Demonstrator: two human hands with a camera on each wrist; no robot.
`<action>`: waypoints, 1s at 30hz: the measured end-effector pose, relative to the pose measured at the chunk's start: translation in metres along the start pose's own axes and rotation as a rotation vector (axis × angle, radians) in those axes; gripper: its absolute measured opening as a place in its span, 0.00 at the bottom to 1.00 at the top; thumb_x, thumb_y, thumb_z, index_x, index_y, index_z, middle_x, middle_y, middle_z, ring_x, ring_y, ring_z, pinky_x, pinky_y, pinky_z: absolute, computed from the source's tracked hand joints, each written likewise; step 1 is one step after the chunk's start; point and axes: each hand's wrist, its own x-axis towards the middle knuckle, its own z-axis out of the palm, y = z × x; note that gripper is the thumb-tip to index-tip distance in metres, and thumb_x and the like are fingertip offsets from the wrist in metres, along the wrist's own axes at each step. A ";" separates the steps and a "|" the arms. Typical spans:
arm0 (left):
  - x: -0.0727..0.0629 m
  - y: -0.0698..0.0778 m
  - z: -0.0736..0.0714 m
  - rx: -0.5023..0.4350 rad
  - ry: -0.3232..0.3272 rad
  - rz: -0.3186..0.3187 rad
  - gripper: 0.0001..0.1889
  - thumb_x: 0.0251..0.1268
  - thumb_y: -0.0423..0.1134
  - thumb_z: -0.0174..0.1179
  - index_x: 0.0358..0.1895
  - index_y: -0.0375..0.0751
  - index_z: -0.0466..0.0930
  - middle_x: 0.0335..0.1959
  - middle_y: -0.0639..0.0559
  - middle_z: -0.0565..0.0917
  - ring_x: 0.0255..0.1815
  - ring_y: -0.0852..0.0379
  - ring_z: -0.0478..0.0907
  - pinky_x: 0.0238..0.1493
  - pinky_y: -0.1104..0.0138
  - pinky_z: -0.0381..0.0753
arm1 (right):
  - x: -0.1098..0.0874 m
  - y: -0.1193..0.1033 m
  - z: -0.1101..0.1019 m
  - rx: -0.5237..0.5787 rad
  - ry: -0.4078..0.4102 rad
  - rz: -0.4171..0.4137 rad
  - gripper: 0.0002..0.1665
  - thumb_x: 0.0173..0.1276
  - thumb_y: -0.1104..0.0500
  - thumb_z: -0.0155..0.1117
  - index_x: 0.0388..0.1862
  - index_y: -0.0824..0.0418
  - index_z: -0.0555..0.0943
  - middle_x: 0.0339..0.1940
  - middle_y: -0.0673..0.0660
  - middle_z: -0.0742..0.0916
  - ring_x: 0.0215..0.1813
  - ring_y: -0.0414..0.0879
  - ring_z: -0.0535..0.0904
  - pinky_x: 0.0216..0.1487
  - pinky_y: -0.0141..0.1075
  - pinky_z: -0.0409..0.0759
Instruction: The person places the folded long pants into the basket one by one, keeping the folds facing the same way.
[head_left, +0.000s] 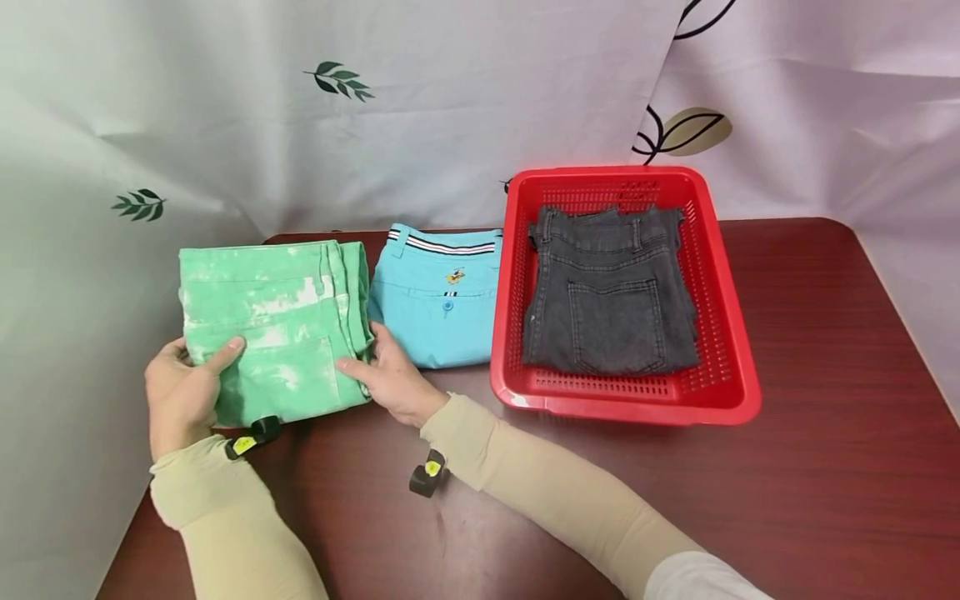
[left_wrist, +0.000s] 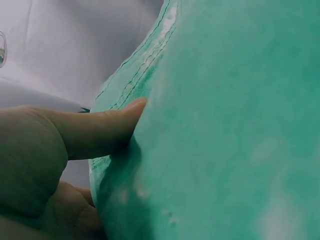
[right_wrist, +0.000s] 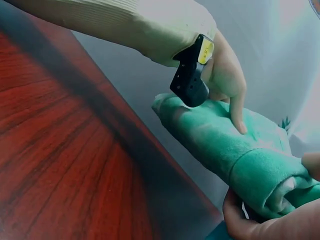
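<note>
Folded green trousers (head_left: 270, 333) with white blotches are held up off the table at the left, a pocket facing up. My left hand (head_left: 182, 392) grips their left edge, its thumb (left_wrist: 107, 131) lying on top in the left wrist view. At the right edge my right hand (head_left: 397, 379) pinches the layers, thumb above and fingers beneath. The right wrist view shows the folded green bundle (right_wrist: 220, 135) between both hands, above the tabletop. Folded light-blue shorts (head_left: 442, 325) with a striped waistband lie just beyond my right hand, partly hidden behind the basket.
To the right a red plastic basket (head_left: 622, 407) holds folded dark grey jeans (head_left: 611, 300). Everything stands on a reddish-brown wooden table (head_left: 825, 375). A pale curtain (head_left: 450, 108) with leaf prints hangs behind and beside it.
</note>
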 end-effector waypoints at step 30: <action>-0.020 0.018 0.005 -0.397 -0.075 0.201 0.21 0.64 0.39 0.70 0.55 0.47 0.71 0.35 0.59 0.84 0.27 0.63 0.81 0.24 0.71 0.81 | -0.023 -0.036 0.007 -0.153 0.073 -0.102 0.36 0.80 0.69 0.46 0.81 0.60 0.47 0.78 0.58 0.63 0.75 0.44 0.62 0.71 0.34 0.64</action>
